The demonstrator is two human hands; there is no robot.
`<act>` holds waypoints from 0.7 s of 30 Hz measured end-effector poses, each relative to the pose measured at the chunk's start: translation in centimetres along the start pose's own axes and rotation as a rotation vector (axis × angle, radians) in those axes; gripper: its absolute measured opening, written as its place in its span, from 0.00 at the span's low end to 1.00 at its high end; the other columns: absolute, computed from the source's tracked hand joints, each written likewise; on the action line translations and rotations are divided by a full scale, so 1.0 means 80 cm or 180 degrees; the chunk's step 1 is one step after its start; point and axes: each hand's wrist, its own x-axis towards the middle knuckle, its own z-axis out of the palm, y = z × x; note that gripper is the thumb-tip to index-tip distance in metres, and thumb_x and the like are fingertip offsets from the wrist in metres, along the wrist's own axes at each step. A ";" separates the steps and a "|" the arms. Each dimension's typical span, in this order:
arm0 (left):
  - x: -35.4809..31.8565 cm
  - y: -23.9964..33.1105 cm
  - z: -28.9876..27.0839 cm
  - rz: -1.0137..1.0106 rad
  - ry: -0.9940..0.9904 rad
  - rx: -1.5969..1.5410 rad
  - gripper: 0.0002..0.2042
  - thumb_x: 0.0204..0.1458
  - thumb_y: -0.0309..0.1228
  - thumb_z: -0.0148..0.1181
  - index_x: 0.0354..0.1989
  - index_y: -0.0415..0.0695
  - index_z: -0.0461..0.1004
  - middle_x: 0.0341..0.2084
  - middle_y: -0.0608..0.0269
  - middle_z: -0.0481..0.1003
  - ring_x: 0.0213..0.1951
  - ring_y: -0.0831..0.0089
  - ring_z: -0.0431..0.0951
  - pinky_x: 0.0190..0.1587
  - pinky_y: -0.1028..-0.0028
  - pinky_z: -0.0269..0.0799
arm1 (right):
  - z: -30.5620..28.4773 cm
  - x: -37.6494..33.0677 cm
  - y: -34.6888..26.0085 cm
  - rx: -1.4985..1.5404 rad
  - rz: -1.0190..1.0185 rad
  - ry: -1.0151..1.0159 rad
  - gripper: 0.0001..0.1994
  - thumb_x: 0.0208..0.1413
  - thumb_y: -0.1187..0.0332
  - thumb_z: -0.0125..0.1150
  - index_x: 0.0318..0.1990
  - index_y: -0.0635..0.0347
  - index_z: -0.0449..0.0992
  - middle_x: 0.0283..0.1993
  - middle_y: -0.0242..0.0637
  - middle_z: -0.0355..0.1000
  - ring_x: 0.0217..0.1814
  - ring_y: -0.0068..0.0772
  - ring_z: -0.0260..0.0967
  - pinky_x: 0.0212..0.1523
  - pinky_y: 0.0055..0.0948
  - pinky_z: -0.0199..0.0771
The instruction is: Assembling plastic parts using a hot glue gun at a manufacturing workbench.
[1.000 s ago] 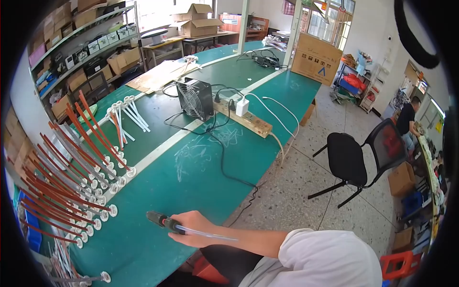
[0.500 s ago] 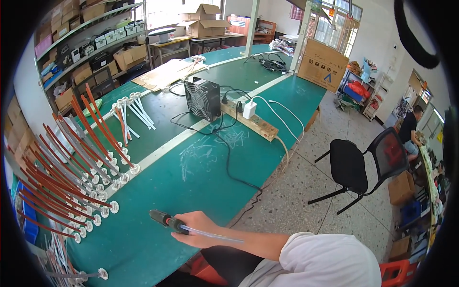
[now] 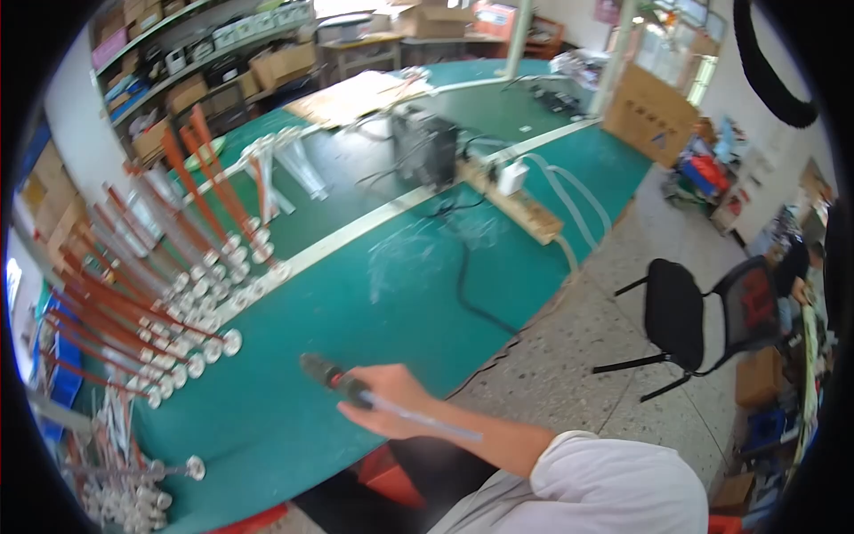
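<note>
My right hand [image 3: 391, 398] is closed around a dark hand tool [image 3: 322, 368] with a red part in its middle, held over the green table [image 3: 276, 427]. A clear tube [image 3: 427, 420] runs from the tool end back along my forearm; the picture is blurred, and the tool's exact kind cannot be made out. My left hand is out of view. Left of the tool, several white round bases [image 3: 232, 342] with long reddish-brown strips stand in rows. Closer by, one more white base [image 3: 196, 467] lies with its grey strip on the table.
Farther back stand a black box fan [image 3: 425, 147] and a wooden power strip [image 3: 534, 218] with a white plug [image 3: 511, 176]. Cables trail over the table edge. A bundle of white strips [image 3: 301, 169] lies beyond the rows. Right of the table is a black chair [image 3: 674, 303]; a person works farther off.
The whole view has swung, so table and things appear shifted right and are blurred. My right hand still grips the tool.
</note>
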 end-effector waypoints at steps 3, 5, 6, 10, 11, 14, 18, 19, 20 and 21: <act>0.007 0.046 -0.072 0.0091 0.0023 0.0656 0.06 0.55 0.18 0.56 0.41 0.35 0.72 0.35 0.51 0.74 0.37 0.69 0.73 0.40 0.74 0.71 | -0.005 0.003 0.002 -0.0223 -0.0162 0.0160 0.16 0.46 0.65 0.71 0.42 0.61 0.79 0.30 0.44 0.77 0.29 0.42 0.77 0.31 0.35 0.76; 0.012 0.102 -0.118 0.0196 0.0068 0.1155 0.06 0.55 0.18 0.56 0.41 0.35 0.72 0.35 0.51 0.74 0.37 0.69 0.73 0.40 0.74 0.70 | -0.014 0.004 -0.004 -0.0093 0.0167 0.0073 0.14 0.46 0.68 0.70 0.40 0.63 0.78 0.30 0.42 0.77 0.28 0.34 0.75 0.31 0.34 0.75; 0.013 0.140 -0.134 0.0273 0.0092 0.1409 0.06 0.55 0.18 0.56 0.41 0.35 0.72 0.35 0.51 0.74 0.37 0.69 0.73 0.40 0.74 0.70 | -0.022 0.003 -0.010 0.0050 0.0379 0.0044 0.12 0.47 0.71 0.69 0.39 0.64 0.79 0.30 0.41 0.77 0.29 0.27 0.73 0.33 0.31 0.75; 0.011 0.081 -0.153 -0.0058 -0.0653 0.2609 0.08 0.55 0.13 0.57 0.41 0.35 0.74 0.36 0.65 0.74 0.37 0.76 0.74 0.43 0.77 0.72 | -0.016 -0.001 0.004 0.0210 0.0661 -0.0313 0.12 0.52 0.74 0.65 0.41 0.71 0.75 0.37 0.41 0.78 0.38 0.24 0.72 0.41 0.29 0.74; 0.011 0.066 -0.184 -0.0953 -0.0330 0.2296 0.08 0.55 0.14 0.58 0.42 0.34 0.74 0.34 0.66 0.75 0.36 0.78 0.75 0.42 0.78 0.72 | -0.015 -0.001 0.004 0.0224 0.0617 -0.0322 0.12 0.52 0.75 0.65 0.42 0.71 0.75 0.36 0.40 0.78 0.37 0.23 0.71 0.39 0.28 0.73; 0.035 0.022 -0.210 -0.0441 -0.0355 0.2921 0.10 0.55 0.15 0.58 0.46 0.32 0.76 0.37 0.62 0.78 0.38 0.75 0.78 0.44 0.78 0.73 | -0.013 0.003 -0.002 0.0356 0.0655 -0.0362 0.11 0.52 0.76 0.64 0.43 0.71 0.76 0.35 0.38 0.77 0.34 0.21 0.69 0.36 0.26 0.71; 0.070 -0.020 -0.210 -0.0674 -0.0446 0.2850 0.17 0.56 0.18 0.58 0.55 0.32 0.72 0.48 0.55 0.77 0.49 0.71 0.77 0.50 0.74 0.72 | -0.005 0.003 -0.009 0.0533 0.0680 -0.0253 0.10 0.53 0.77 0.63 0.42 0.71 0.77 0.34 0.36 0.76 0.31 0.19 0.66 0.33 0.23 0.66; 0.075 -0.028 -0.203 -0.0721 -0.0569 0.2453 0.19 0.57 0.19 0.58 0.58 0.32 0.71 0.51 0.54 0.75 0.52 0.71 0.76 0.52 0.73 0.71 | -0.005 0.003 -0.008 0.0532 0.0700 -0.0296 0.10 0.53 0.77 0.63 0.42 0.70 0.78 0.33 0.36 0.76 0.31 0.19 0.66 0.33 0.24 0.67; 0.080 -0.030 -0.191 -0.0737 -0.0590 0.2450 0.19 0.57 0.19 0.58 0.58 0.32 0.71 0.51 0.54 0.75 0.52 0.71 0.76 0.52 0.73 0.71 | -0.005 0.002 -0.006 0.0527 0.0724 -0.0288 0.10 0.53 0.77 0.63 0.42 0.70 0.78 0.33 0.36 0.76 0.31 0.19 0.66 0.33 0.24 0.67; 0.085 -0.027 -0.178 -0.0817 -0.0808 0.2502 0.20 0.57 0.19 0.59 0.59 0.32 0.69 0.52 0.53 0.74 0.54 0.71 0.74 0.53 0.73 0.71 | -0.005 0.001 -0.003 0.0512 0.0593 -0.0219 0.09 0.53 0.77 0.63 0.42 0.70 0.78 0.33 0.35 0.76 0.31 0.19 0.66 0.33 0.23 0.67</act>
